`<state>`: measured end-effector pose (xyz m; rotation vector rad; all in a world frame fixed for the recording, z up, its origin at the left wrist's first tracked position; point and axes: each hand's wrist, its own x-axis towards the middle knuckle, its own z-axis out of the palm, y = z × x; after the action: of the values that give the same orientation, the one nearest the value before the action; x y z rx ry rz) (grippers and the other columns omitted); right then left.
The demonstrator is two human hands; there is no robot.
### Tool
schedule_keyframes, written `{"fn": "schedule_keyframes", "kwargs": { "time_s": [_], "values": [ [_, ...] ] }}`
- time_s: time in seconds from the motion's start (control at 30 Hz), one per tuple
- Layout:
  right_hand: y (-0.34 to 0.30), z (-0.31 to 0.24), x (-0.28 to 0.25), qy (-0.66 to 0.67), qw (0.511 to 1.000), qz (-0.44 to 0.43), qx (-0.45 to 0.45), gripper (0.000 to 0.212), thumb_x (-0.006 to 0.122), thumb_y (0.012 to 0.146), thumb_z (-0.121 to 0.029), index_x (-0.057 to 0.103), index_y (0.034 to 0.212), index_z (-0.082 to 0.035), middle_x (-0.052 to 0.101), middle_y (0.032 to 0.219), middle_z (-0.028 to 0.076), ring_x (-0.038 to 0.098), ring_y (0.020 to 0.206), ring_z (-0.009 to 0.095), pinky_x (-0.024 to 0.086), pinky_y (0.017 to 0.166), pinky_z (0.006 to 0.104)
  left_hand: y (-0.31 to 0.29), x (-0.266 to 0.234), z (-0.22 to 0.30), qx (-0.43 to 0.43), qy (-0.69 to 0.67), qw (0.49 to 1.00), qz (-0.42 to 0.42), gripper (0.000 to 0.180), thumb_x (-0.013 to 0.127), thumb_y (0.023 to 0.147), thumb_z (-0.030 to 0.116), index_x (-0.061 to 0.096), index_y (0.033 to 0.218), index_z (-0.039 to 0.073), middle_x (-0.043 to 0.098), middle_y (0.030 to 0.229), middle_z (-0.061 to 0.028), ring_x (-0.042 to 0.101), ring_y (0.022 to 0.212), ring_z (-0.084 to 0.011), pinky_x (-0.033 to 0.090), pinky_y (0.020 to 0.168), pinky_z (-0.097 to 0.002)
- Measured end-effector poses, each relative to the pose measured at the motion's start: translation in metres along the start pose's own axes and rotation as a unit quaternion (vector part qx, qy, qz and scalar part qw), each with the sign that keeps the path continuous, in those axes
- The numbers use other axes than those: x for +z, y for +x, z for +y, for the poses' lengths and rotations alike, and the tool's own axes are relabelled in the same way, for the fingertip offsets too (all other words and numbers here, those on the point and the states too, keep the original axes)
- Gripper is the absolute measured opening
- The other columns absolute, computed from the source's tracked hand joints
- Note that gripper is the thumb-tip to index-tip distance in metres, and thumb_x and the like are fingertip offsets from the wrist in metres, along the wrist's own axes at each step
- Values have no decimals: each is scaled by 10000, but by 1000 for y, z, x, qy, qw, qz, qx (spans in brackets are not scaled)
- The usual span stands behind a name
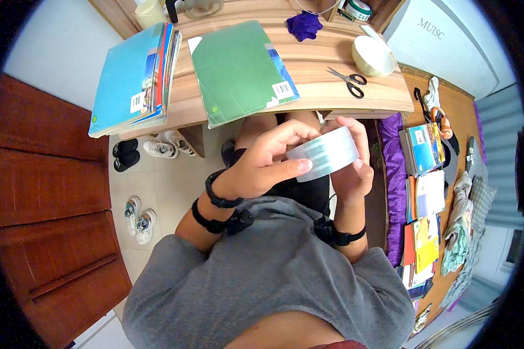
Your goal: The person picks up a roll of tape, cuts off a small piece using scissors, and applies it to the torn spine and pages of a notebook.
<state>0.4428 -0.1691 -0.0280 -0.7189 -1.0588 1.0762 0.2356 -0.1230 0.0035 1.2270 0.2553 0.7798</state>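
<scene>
A wide roll of clear packing tape (pixel 330 152) is held between both hands, above my lap and just off the desk's front edge. My left hand (pixel 268 158) grips its left side, the thumb pressed on the outer face and the fingers bent over the top. On the other side my right hand (pixel 357 166) curls around the roll, its fingers partly hidden behind it. A green book (pixel 239 72) lies flat on the desk beyond my left hand. Scissors with black handles (pixel 350 81) rest on the desk beyond my right hand, blades slightly apart.
The wooden desk (pixel 320 99) also bears a stack of books (pixel 128 81), a cream bowl (pixel 371 57) and a crumpled purple cloth (pixel 304 26). Piled books (pixel 428 195) and clothes (pixel 460 221) lie to the right. Shoes (pixel 138 220) stand on the floor at left.
</scene>
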Motion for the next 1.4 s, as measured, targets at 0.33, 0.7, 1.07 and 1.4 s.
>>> {"fn": "schedule_keyframes", "kwargs": {
  "time_s": [0.33, 0.7, 1.07, 1.4],
  "values": [
    [1, -10, -10, -29, 999, 0, -27, 760, 749, 875, -481, 526, 1388, 33, 625, 1249, 157, 602, 1176, 236, 467, 1022, 363, 0, 10, 3, 23, 133, 991, -13, 447, 707, 976, 51, 549, 1378, -65, 635, 1289, -117, 616, 1208, -178, 461, 1062, -334],
    [-11, -49, -3, -301, 945, 60, -111, 441, 844, 807, -77, 724, 1222, 10, 658, 1296, 164, 623, 1221, 278, 482, 1060, 402, -10, 4, -17, 104, 204, 974, 6, 411, 756, 945, 52, 593, 1315, -21, 649, 1272, -130, 650, 1198, -200, 482, 1082, -348],
    [-18, -62, 14, -459, 844, 96, -260, 406, 882, 718, -103, 809, 1116, -64, 724, 1140, 162, 666, 1025, 309, 519, 903, 415, -2, 1, -23, 211, 300, 930, 12, 327, 785, 888, 60, 658, 1189, 65, 713, 1188, -109, 673, 1153, -276, 390, 1176, -544],
    [-18, -64, 11, -425, 863, 114, -248, 244, 858, 752, -14, 819, 990, -44, 737, 1028, 133, 681, 919, 255, 523, 807, 362, 1, 6, -18, 220, 333, 917, 15, 306, 782, 860, 32, 676, 1143, 73, 744, 1143, -92, 682, 1128, -277, 402, 1153, -531]
  ]
}}
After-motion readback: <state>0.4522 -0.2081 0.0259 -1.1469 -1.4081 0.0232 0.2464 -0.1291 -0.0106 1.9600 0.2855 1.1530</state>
